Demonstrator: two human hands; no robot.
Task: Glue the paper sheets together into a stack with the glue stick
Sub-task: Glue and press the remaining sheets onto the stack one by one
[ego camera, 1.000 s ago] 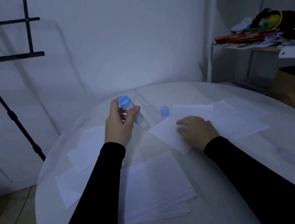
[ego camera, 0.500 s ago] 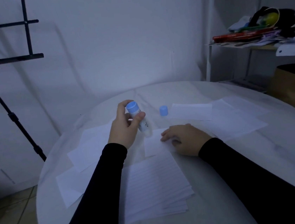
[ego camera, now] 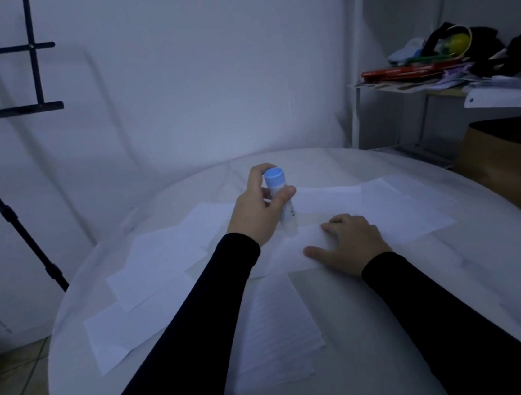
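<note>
My left hand [ego camera: 256, 214] grips the glue stick [ego camera: 286, 215] upright, its blue end on top and its lower end down at the far edge of a white sheet [ego camera: 287, 256]. On that sheet's right side my right hand [ego camera: 352, 245] presses flat with straight fingers. The sheet overlaps the far end of a stack of lined paper [ego camera: 277, 331] lying in front of me. Loose white sheets lie to the left [ego camera: 150, 268] and to the right [ego camera: 400, 210]. The glue stick's cap is hidden.
Everything lies on a round white table [ego camera: 443, 306]. A black stand [ego camera: 11, 219] rises at the left, off the table. A cluttered shelf [ego camera: 434, 80] and a brown bag [ego camera: 508, 162] are at the right.
My right hand has slid the sheet left and toward me, up to the lined stack. My left hand has brought the glue stick right and down to the sheet, hiding the cap.
</note>
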